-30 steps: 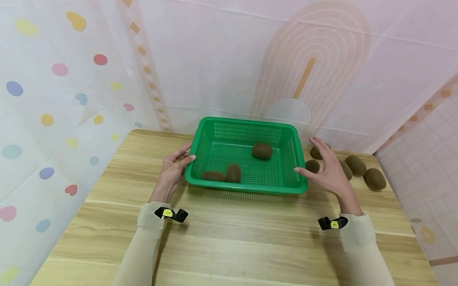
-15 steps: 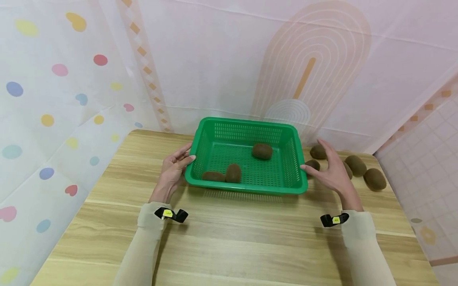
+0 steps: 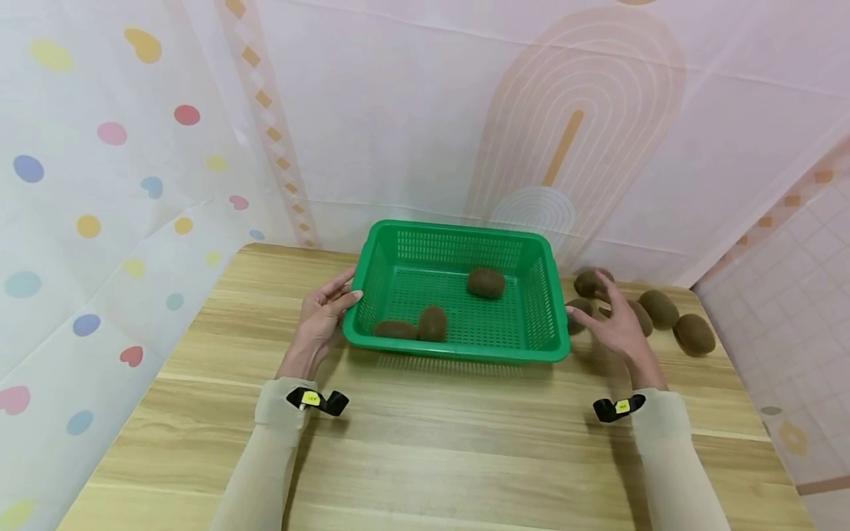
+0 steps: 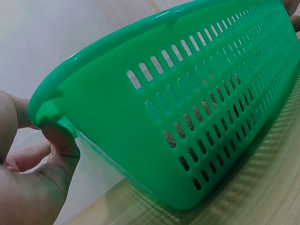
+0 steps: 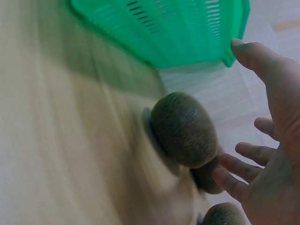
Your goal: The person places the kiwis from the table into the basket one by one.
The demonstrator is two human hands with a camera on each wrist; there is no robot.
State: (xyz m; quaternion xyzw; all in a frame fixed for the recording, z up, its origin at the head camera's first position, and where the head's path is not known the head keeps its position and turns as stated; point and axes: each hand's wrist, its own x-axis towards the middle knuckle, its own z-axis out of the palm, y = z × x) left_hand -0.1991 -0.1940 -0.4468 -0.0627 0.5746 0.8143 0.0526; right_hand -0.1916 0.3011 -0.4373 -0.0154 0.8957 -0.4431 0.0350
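Note:
A green plastic basket (image 3: 458, 355) sits on the wooden table, with slotted walls and three brown kiwis inside: one near the back right (image 3: 486, 283), two at the front left (image 3: 432, 324). At the basket's left end, my left hand (image 3: 320, 317) pinches the rim between thumb and fingers; the left wrist view shows the same hold. Just right of the basket, my right hand (image 3: 617, 321) hovers over loose kiwis with fingers spread and nothing in it. The nearest loose kiwi (image 5: 183, 129) lies below its palm, while the thumb comes close to the basket's rim.
More kiwis lie at the table's back right, such as one at the far end (image 3: 694, 335) and one near the back edge (image 3: 587, 282). A patterned cloth (image 3: 398, 110) hangs behind the wooden table (image 3: 425, 450) and along both sides.
My right hand has shifted right, away from the basket's right rim, and lowered toward the loose kiwis. The left hand and basket stay where they were.

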